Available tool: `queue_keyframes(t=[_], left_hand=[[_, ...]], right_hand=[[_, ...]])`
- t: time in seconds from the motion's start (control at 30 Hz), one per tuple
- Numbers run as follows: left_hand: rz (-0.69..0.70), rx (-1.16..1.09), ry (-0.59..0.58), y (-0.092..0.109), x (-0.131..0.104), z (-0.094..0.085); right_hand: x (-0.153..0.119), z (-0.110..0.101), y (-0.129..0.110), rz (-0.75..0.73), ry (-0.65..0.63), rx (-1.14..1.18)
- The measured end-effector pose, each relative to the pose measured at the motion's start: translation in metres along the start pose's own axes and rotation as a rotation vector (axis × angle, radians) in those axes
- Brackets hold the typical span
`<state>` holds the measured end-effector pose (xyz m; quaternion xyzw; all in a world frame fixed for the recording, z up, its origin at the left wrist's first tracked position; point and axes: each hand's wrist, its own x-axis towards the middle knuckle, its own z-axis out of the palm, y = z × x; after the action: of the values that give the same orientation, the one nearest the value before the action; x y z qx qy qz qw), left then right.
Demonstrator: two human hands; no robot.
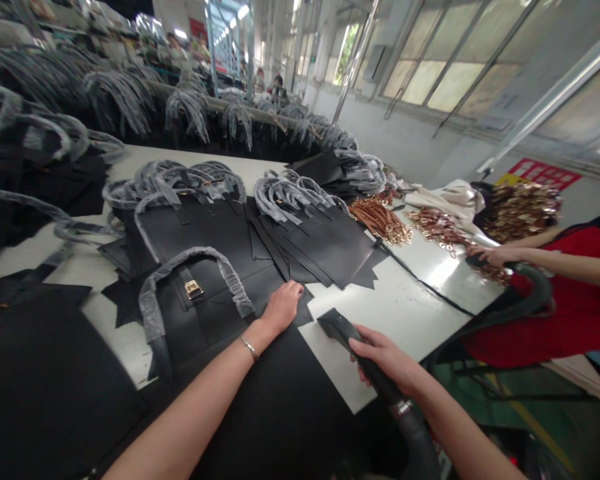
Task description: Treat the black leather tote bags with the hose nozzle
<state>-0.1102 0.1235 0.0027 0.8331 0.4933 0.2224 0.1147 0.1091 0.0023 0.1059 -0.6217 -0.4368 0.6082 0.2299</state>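
Observation:
My left hand is closed at the edge of a black leather panel, its fingertips pressed together there. That panel has a gold buckle and an arched handle wrapped in clear plastic. My right hand grips a black nozzle with a thick hose running down from it; the nozzle's flat mouth points left over the pale table. Below my left hand spreads a large plain black sheet.
Stacks of black panels with wrapped handles lie beyond my hands. Brown straps with metal rings are further right. Another person in a red apron stands at the right, hands on the table near a second hose. Racks of handles fill the back.

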Motion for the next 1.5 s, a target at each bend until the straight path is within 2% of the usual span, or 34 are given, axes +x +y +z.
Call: queue_keyframes(t=[0.07,0.17,0.37,0.53,0.8,1.03,1.23,1.43,1.5], left_hand=[[-0.007,-0.074,0.055,-0.003,-0.007,0.0],[-0.014,-0.105,0.06,-0.003,-0.011,-0.001],[-0.048,-0.072,0.055,-0.003,-0.008,-0.002],[0.09,0.049,-0.007,0.0,-0.007,-0.005],[0.154,0.163,-0.16,-0.001,0.015,-0.016],[0.54,0.343,-0.272,0.001,0.048,-0.013],[0.784,0.341,-0.274,-0.002,0.06,-0.005],[0.802,0.348,-0.271,-0.003,0.06,0.007],[0.729,0.322,-0.28,-0.001,0.062,0.008]], right_hand=[[0.004,0.004,-0.001,0.017,-0.064,-0.003],[0.016,0.012,-0.006,0.027,-0.161,-0.01],[0.035,0.02,-0.019,0.002,-0.101,-0.065],[0.029,0.013,-0.02,0.021,-0.174,-0.091],[0.025,0.007,-0.01,-0.068,0.055,0.009],[0.013,0.0,0.015,-0.044,0.068,0.137],[0.017,-0.004,0.028,-0.038,0.108,0.189],[0.02,-0.004,0.027,-0.036,0.149,0.197],[0.02,-0.005,0.026,-0.046,0.159,0.19]])
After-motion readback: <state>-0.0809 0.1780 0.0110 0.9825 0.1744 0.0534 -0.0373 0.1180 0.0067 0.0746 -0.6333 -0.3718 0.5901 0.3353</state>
